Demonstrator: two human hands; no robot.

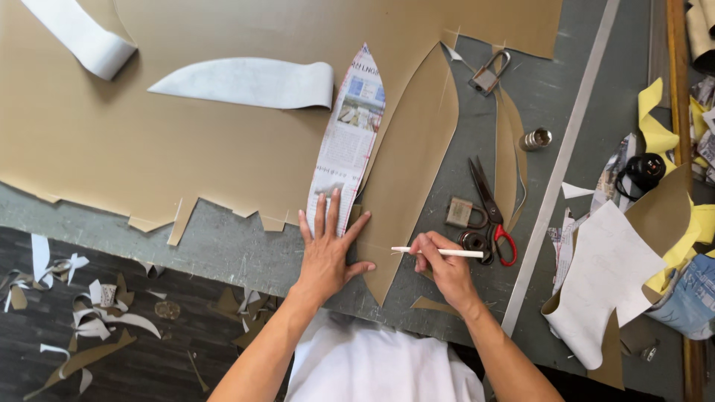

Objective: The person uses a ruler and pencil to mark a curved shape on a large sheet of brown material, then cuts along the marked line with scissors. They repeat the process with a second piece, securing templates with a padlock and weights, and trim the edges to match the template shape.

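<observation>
A grey table (223,238) fills most of the view, its near edge running just in front of the person, with scraps on the dark floor (89,327) beyond it to the left. A big tan sheet (149,126) covers the table's far half, its near edge ragged with cut notches, leaving a bare grey strip before the hands. A long metal ruler (566,149) slants down the right side. A leaf-shaped tan piece (410,164) lies between the sheet and red-handled scissors (491,208), two padlocks beside them. A narrow newspaper pattern (350,134) lies along the piece's left edge. The left hand (326,257) presses flat, fingers spread, on the pattern's near end. The right hand (445,268) pinches a white pen (439,252), its tip touching the tan piece's right edge.
</observation>
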